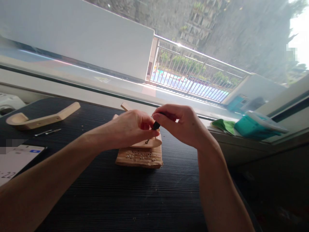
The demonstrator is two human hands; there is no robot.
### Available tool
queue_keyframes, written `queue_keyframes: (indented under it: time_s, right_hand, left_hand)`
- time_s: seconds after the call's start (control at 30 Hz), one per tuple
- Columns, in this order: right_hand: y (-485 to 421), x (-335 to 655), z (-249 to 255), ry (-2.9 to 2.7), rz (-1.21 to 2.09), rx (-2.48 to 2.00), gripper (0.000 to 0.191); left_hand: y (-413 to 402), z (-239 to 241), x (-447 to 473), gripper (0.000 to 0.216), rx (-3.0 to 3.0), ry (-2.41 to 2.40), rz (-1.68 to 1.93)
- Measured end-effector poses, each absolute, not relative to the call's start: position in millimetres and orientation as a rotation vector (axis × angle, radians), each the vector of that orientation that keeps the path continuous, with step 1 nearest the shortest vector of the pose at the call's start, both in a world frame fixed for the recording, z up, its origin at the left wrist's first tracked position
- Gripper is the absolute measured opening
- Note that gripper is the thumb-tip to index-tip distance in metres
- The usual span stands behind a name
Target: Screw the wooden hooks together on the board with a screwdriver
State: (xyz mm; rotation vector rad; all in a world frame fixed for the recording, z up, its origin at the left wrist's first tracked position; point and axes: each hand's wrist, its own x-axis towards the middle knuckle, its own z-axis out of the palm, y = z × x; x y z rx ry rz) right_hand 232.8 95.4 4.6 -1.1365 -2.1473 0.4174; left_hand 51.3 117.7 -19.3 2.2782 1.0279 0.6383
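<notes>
A small black hand drill (156, 125) stands tilted between my hands, its thin bit reaching down to a curved pale wooden piece (154, 142). My right hand (184, 124) is closed on the drill's upper end with thumb and fingers. Lower down, the fingers of my left hand (131, 127) pinch around the drill near its bit end. The curved piece rests on a thick wooden block (138, 162) strewn with wood shavings. My left hand covers much of the curved piece. Whether the bit is inside the wood I cannot tell.
Left on the dark table (135, 196) lies another curved wooden piece (45, 120) with holes. Near it are thin metal bits (48, 132) and a lit phone (21, 161). A teal container (259, 125) and green cloth (224, 126) sit on the right sill, beside the window.
</notes>
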Motion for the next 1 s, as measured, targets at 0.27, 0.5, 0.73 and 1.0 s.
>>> queue_keyframes:
  time_s: [0.27, 0.5, 0.73, 1.0]
  right_hand:
    - [97, 230, 4, -2.147, 0.389, -1.134, 0.022]
    - [98, 228, -1, -2.119, 0.476, -1.163, 0.025]
    - [98, 231, 1, -2.157, 0.388, -1.176, 0.030]
    - [96, 232, 2, -2.203, 0.182, -1.248, 0.032]
  left_hand:
    - [115, -19, 54, 0.028, 2.211, 1.118, 0.689]
    - [119, -18, 50, 0.030, 2.266, 1.025, 0.581]
    - [124, -17, 40, 0.023, 2.411, 1.076, 0.233]
    - [116, -34, 49, 0.008, 2.700, 1.049, 0.096]
